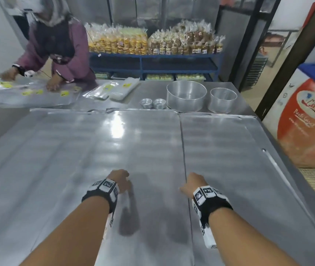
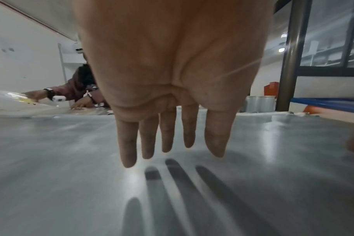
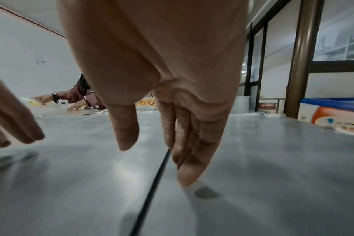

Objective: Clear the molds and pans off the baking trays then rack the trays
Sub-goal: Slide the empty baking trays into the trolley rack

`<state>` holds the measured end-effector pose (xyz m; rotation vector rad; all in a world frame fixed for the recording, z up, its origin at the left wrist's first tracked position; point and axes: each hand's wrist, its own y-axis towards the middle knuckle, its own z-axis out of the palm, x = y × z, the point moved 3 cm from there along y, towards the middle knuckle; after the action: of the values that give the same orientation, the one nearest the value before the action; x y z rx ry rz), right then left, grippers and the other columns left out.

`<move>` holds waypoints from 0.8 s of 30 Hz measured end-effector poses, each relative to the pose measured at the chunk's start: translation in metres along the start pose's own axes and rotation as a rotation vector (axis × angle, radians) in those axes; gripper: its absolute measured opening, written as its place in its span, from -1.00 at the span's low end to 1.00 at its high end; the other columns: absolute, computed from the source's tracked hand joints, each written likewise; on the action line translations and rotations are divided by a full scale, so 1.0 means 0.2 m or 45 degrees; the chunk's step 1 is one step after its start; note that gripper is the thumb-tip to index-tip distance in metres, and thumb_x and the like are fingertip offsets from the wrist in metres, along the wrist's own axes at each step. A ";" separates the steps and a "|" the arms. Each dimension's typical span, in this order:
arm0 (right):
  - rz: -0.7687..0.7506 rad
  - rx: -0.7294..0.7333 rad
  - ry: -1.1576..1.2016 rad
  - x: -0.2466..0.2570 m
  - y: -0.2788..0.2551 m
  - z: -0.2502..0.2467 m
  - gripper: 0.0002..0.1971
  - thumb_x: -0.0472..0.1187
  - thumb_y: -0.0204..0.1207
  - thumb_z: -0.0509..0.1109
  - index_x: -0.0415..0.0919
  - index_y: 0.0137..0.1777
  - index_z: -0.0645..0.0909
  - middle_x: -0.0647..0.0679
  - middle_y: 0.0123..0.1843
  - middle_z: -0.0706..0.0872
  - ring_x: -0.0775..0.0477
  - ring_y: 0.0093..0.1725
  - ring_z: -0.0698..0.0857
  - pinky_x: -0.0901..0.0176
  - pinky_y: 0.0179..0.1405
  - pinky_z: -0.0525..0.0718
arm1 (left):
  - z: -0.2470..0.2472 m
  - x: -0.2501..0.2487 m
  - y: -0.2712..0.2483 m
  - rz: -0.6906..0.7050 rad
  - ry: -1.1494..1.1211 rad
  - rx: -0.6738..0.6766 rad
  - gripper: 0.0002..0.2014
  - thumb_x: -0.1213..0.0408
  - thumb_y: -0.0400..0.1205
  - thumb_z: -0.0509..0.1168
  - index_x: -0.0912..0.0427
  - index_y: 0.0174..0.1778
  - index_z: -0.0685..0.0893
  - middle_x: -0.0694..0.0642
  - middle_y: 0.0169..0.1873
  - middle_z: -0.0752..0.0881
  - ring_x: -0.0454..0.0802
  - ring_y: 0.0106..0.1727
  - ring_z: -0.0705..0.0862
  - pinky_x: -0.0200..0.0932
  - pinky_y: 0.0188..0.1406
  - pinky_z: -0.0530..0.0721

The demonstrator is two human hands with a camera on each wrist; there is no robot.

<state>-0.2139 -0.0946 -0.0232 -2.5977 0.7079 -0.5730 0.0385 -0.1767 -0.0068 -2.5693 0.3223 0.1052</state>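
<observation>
Both my hands hang empty, fingers straight: left hand [image 1: 119,179] over the big tray [image 1: 95,150], right hand [image 1: 192,184] by the seam. The pans [image 1: 186,96] and molds [image 1: 152,103] sit upper centre, so lifting the trays may knock them over.

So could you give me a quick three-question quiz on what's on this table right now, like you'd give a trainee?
1. True or false: the left hand is holding a mold.
2. How many round pans stand behind the trays?
A) one B) two C) four
3. Fill in: the right hand hovers over the ____ between the two trays.

Key: 1. False; its fingers are straight and hold nothing. 2. B; a large one and a small pan, beside two stacks of small molds. 3. Seam.
</observation>
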 end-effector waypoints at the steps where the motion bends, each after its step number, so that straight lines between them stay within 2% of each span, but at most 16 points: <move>1: -0.001 -0.019 0.006 0.00 -0.05 0.05 -0.67 -0.15 0.60 0.36 -0.31 0.27 0.64 -0.23 0.29 0.71 -0.25 0.32 0.68 0.13 0.19 0.64 | 0.06 0.06 -0.04 0.008 0.023 0.014 -0.56 0.21 0.72 0.25 0.15 0.55 0.54 0.16 0.52 0.53 0.15 0.49 0.56 -0.07 0.44 0.56; 2: 0.013 -0.043 0.019 0.01 -0.10 0.10 -0.67 -0.13 0.58 0.37 -0.30 0.25 0.65 -0.24 0.28 0.71 -0.26 0.31 0.68 0.12 0.20 0.64 | 0.11 0.12 -0.08 0.026 0.047 0.024 -0.54 0.22 0.69 0.27 0.17 0.54 0.53 0.20 0.49 0.51 0.21 0.45 0.57 -0.03 0.39 0.61; 3: 0.040 -0.066 0.054 0.01 -0.15 0.15 -0.67 -0.12 0.54 0.39 -0.27 0.22 0.66 -0.25 0.26 0.71 -0.28 0.29 0.69 0.11 0.18 0.65 | 0.18 0.18 -0.12 0.045 0.062 0.037 -0.44 0.17 0.66 0.30 0.14 0.61 0.43 0.22 0.52 0.41 0.27 0.47 0.51 0.04 0.38 0.62; 5: 0.103 -0.127 0.095 0.02 -0.23 0.22 -0.66 -0.09 0.47 0.40 -0.23 0.20 0.66 -0.25 0.23 0.70 -0.30 0.27 0.68 0.09 0.14 0.67 | 0.29 0.29 -0.19 0.042 0.095 0.095 -0.17 -0.07 0.64 0.32 -0.05 0.77 0.04 0.21 0.71 0.04 0.36 0.66 0.16 0.25 0.54 0.44; 6: 0.149 -0.143 0.118 0.02 -0.27 0.26 -0.64 -0.08 0.44 0.41 -0.21 0.20 0.65 -0.25 0.22 0.69 -0.30 0.27 0.68 0.08 0.13 0.67 | 0.33 0.34 -0.23 0.037 0.086 0.104 -0.11 -0.19 0.63 0.29 -0.16 0.77 -0.10 0.12 0.75 -0.14 0.31 0.73 -0.04 0.36 0.58 0.32; 8: 0.226 -0.179 0.161 0.04 -0.34 0.32 -0.58 -0.06 0.30 0.42 -0.19 0.15 0.65 -0.22 0.20 0.69 -0.29 0.24 0.67 0.05 0.14 0.71 | 0.38 0.41 -0.30 0.023 0.042 0.073 -0.08 -0.35 0.58 0.23 -0.30 0.74 -0.19 -0.03 0.75 -0.31 0.17 0.76 -0.24 0.52 0.56 0.15; 10: 0.307 -0.215 0.208 0.04 -0.39 0.36 -0.46 -0.03 0.14 0.46 -0.19 0.16 0.63 -0.20 0.23 0.65 -0.29 0.25 0.62 0.01 0.18 0.68 | 0.41 0.46 -0.34 -0.018 -0.027 0.038 0.00 -0.45 0.48 0.25 -0.35 0.72 -0.20 -0.03 0.74 -0.35 0.18 0.76 -0.28 0.56 0.55 0.08; 12: 0.388 -0.245 0.259 0.06 -0.43 0.40 -0.28 -0.03 0.12 0.55 -0.22 0.33 0.52 -0.21 0.39 0.51 -0.31 0.38 0.48 -0.07 0.28 0.57 | 0.43 0.55 -0.35 -0.139 -0.108 0.023 0.15 -0.54 0.34 0.30 -0.30 0.73 -0.19 0.08 0.74 -0.33 0.33 0.74 -0.28 0.58 0.57 0.07; 14: 0.480 -0.266 0.295 0.08 -0.47 0.42 -0.12 -0.05 0.13 0.61 -0.26 0.46 0.38 -0.25 0.50 0.38 -0.33 0.49 0.35 -0.16 0.38 0.45 | 0.43 0.67 -0.35 -0.336 -0.181 -0.037 0.28 -0.66 0.13 0.25 -0.20 0.72 -0.08 0.23 0.73 -0.16 0.47 0.70 -0.12 0.56 0.55 0.18; 15: 0.525 -0.275 0.299 0.08 -0.47 0.43 -0.07 -0.04 0.12 0.63 -0.28 0.50 0.34 -0.27 0.52 0.33 -0.34 0.50 0.31 -0.18 0.41 0.42 | 0.42 0.73 -0.36 -0.443 -0.228 -0.100 0.30 -0.69 0.04 0.22 -0.17 0.68 0.01 0.27 0.67 -0.01 0.47 0.67 0.02 0.51 0.52 0.28; 17: 0.596 -0.250 0.306 0.10 -0.48 0.44 -0.02 -0.01 0.07 0.64 -0.27 0.51 0.34 -0.30 0.53 0.29 -0.35 0.51 0.28 -0.18 0.44 0.42 | 0.42 0.83 -0.36 -0.606 -0.357 -0.202 0.31 -0.66 -0.03 0.30 -0.08 0.60 0.11 0.28 0.49 0.23 0.39 0.53 0.26 0.40 0.40 0.48; 20: 0.678 -0.194 0.410 0.10 -0.48 0.44 0.09 0.06 -0.05 0.72 -0.25 0.51 0.36 -0.31 0.53 0.28 -0.38 0.51 0.28 -0.19 0.44 0.42 | 0.40 0.89 -0.33 -0.680 -0.403 -0.266 0.48 -0.66 -0.19 0.36 0.09 0.60 0.11 0.29 0.33 0.41 0.33 0.36 0.46 0.31 0.27 0.58; 21: 0.693 -0.203 0.457 0.09 -0.48 0.43 0.13 0.08 -0.05 0.75 -0.27 0.53 0.34 -0.33 0.54 0.29 -0.40 0.51 0.30 -0.21 0.45 0.41 | 0.38 0.89 -0.32 -0.694 -0.423 -0.258 0.47 -0.62 -0.18 0.41 0.13 0.59 0.12 0.29 0.33 0.41 0.33 0.35 0.46 0.29 0.28 0.57; 24: 0.766 -0.245 0.614 0.07 -0.46 0.40 0.19 0.08 -0.02 0.77 -0.30 0.60 0.30 -0.34 0.55 0.36 -0.41 0.52 0.37 -0.22 0.49 0.44 | 0.31 0.89 -0.34 -0.796 -0.533 -0.164 0.29 -0.42 0.04 0.60 0.19 0.56 0.19 0.29 0.39 0.37 0.34 0.43 0.42 0.26 0.36 0.55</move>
<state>-0.1290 -0.0080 -0.0440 -2.2278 1.6882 -0.9672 0.2278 -0.1252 -0.0506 -2.5637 -0.6547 0.4297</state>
